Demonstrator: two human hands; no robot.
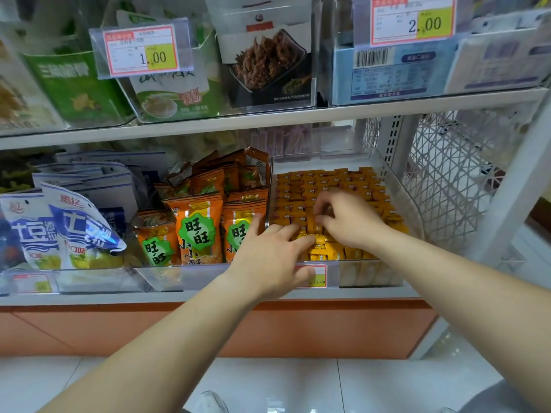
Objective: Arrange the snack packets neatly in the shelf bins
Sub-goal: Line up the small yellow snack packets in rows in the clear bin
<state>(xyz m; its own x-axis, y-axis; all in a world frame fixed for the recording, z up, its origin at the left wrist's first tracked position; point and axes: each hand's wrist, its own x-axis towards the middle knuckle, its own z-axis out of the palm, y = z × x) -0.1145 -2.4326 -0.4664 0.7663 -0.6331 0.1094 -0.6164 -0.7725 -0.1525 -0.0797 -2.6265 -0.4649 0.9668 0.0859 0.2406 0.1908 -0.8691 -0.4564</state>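
Yellow snack packets (pixel 328 186), likely light and slippery, fill the clear bin (pixel 398 189) on the lower shelf (pixel 208 297); the left hand (pixel 268 251) lies flat on the front row, the right hand (pixel 348 217) pinches one, best taken by its edges

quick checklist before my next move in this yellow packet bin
1. Left hand and right hand over the clear bin: ok.
2. Back rows of yellow packets aligned: ok.
3. Front packets aligned: not ok, jumbled near the front wall.
4. Left hand flat on the front packets: ok, fingers straight.
5. Right hand grip on a packet: cannot tell, fingers curled over the rows.
6. Orange packets in the next bin upright: not ok, rear ones lean.
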